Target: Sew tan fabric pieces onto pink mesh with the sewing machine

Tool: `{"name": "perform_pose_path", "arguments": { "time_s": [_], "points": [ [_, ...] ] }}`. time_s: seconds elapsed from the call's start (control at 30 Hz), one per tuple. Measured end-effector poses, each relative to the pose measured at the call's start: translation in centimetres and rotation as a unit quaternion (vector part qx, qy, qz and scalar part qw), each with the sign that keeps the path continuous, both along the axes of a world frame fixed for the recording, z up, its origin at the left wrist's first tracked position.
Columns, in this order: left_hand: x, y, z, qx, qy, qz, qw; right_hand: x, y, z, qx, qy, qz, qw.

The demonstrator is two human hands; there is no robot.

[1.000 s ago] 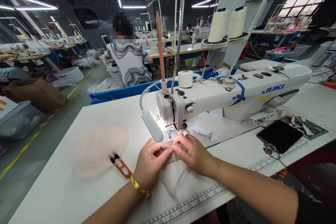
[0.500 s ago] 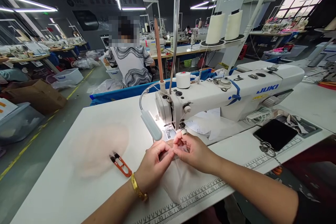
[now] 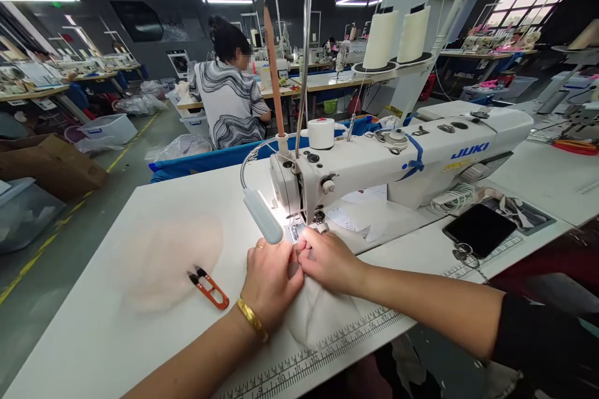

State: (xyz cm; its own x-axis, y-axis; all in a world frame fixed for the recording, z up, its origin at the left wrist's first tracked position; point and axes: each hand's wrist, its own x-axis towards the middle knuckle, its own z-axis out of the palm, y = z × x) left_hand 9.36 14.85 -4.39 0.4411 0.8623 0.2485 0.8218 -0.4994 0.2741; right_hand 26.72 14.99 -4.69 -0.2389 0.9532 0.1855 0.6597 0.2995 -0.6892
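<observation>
My left hand (image 3: 272,274) and my right hand (image 3: 330,260) meet just in front of the needle area of a white sewing machine (image 3: 365,168). Both pinch a thin, sheer pale fabric (image 3: 316,318), which hangs toward me over the table edge ruler. Fingers cover the gripped edge of the cloth. A small lamp (image 3: 262,217) lights the metal needle plate (image 3: 294,232) right beyond my fingertips. Left of my left hand lie orange thread snips (image 3: 209,287), on a sheer peach fabric piece (image 3: 163,262).
A black phone (image 3: 481,230) with a key ring lies at the right. White thread cones (image 3: 381,40) stand behind the machine, and a thread spool (image 3: 321,133) sits on top. Printed ruler marks (image 3: 299,369) run along the front edge. A co-worker (image 3: 229,87) sits beyond the table.
Both hands have moved with the fabric closer to the needle area, my right hand now right beside the presser foot. The co-worker's head has turned to the right. The view has shifted slightly.
</observation>
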Motion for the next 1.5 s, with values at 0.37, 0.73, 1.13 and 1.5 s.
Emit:
{"name": "perform_pose_path", "arguments": {
  "time_s": [0.37, 0.73, 1.13, 1.5],
  "points": [
    [-1.5, -0.7, -0.4, 0.088, -0.014, -0.17, 0.981, 2.2, 0.7, -1.5, 0.07, -0.028, 0.055, 0.996],
    [-1.4, -0.1, -0.1, 0.1, 0.003, -0.149, 0.984, 3.5, 1.0, -1.6, 0.176, -0.114, 0.154, 0.966],
    [-1.0, 0.4, -0.6, 0.102, 0.043, -0.116, 0.987, 3.4, 1.7, -2.0, 0.191, -0.144, 0.09, 0.967],
    [-0.8, 0.6, -0.8, 0.103, 0.067, -0.109, 0.986, 3.1, 2.0, -1.5, 0.196, -0.155, 0.091, 0.964]
  ]
}}
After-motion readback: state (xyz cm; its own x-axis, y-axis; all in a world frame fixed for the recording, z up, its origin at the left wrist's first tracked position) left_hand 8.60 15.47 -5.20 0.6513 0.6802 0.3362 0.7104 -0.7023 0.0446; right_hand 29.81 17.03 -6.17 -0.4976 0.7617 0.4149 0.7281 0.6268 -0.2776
